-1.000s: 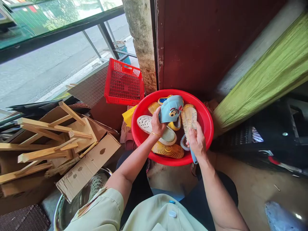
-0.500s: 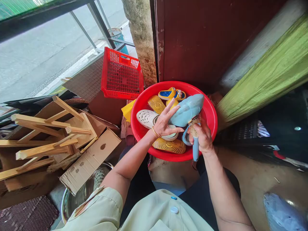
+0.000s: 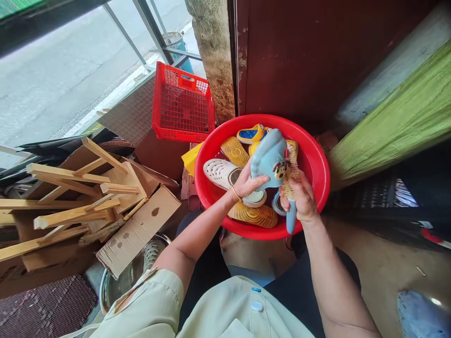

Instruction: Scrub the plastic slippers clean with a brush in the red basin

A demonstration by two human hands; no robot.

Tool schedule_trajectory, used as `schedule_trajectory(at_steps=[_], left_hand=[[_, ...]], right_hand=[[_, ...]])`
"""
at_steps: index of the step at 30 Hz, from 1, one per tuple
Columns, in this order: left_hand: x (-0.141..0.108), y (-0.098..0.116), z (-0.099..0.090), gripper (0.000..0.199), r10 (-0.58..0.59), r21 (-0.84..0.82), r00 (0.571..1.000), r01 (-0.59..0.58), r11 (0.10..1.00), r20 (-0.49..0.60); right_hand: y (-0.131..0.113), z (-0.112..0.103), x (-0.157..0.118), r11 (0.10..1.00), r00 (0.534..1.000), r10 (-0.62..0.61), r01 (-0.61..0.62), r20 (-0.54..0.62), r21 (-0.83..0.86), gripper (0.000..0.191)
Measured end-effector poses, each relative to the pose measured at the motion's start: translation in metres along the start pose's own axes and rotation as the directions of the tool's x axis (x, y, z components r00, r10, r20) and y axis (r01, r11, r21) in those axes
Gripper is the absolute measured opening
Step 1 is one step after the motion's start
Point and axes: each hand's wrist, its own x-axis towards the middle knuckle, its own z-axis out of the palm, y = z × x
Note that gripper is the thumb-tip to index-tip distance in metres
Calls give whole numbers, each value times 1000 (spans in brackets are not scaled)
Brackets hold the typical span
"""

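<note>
My left hand [image 3: 248, 182] grips a light blue slipper [image 3: 267, 156] with a cartoon dog face on it, held over a red basin [image 3: 207, 188]. Closed round a brush [image 3: 291, 217] with a blue handle and pale bristles is my right hand [image 3: 302, 195]; the bristles are against or very near the slipper's right side. Under my hands the basin holds a white clog [image 3: 217, 172], yellow-brown slippers [image 3: 253, 216] lying sole up, a yellow and blue slipper [image 3: 248, 134] and another blue one [image 3: 277, 203], partly hidden.
A red crate [image 3: 183, 110] stands behind the basin to the left. Upturned wooden stools [image 3: 81, 178] and a cardboard piece [image 3: 141, 230] fill the left side, above a metal basin [image 3: 105, 293]. Green cloth [image 3: 398, 112] hangs at the right.
The blue slipper has been turned so its dog face shows, and my left hand has gone from spread fingers to gripping it. The view has shifted slightly.
</note>
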Motion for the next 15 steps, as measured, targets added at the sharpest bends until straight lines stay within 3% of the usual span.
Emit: schedule_trajectory(at_steps=[3,6,11,15], left_hand=[[5,-5,13,83,-29,-87,990,17,996,-135],[14,-1,15,81,23,-40,966,-34,999,-257],[17,15,12,83,-7,28,969,15,999,-247],[12,7,14,86,-64,-15,974,62,998,-218]], right_hand=[[2,-2,2,1000,1000,-15,15,-18,-19,42],[6,-5,1,998,999,-20,18,-35,-58,40],[11,-8,-3,988,999,-13,6,-43,-157,51],[12,-8,-2,976,999,-31,21,-45,-216,59]])
